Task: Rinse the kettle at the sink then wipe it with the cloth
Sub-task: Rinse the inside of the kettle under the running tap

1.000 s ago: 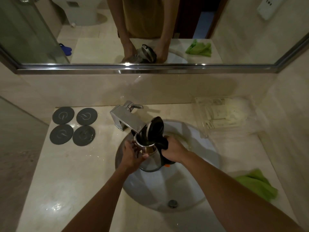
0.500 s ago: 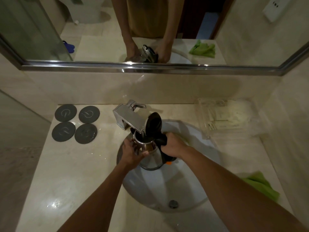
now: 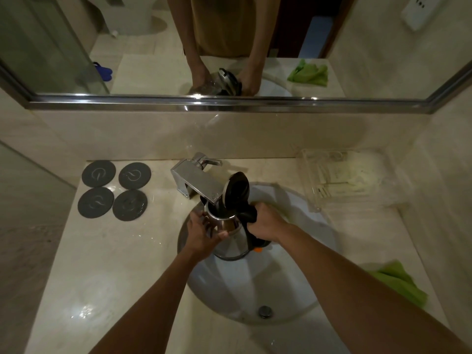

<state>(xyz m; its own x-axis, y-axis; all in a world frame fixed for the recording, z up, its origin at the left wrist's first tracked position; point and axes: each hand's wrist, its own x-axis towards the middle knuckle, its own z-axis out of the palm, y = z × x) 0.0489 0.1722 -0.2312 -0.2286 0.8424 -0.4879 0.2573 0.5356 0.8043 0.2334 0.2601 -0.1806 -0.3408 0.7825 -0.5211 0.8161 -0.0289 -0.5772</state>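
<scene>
Both hands clamped the lid-open electric kettle [image 3: 231,236], right hand [image 3: 265,223] on handle, left hand [image 3: 201,232] steadying body, mouth beneath the faucet spout [image 3: 198,183] for filling.

Bathroom: sink [image 3: 301,310], mirror [image 3: 370,47], toilet [image 3: 132,14].

one kettle [image 3: 231,233], four coasters [image 3: 114,190], one cloth [image 3: 401,283], two hands [image 3: 201,232]

Kettle [image 3: 231,241] silver, black lid; cloth [image 3: 401,284] green; coasters [image 3: 113,190] dark grey, swirl marks; sink [image 3: 255,290] white.
</scene>
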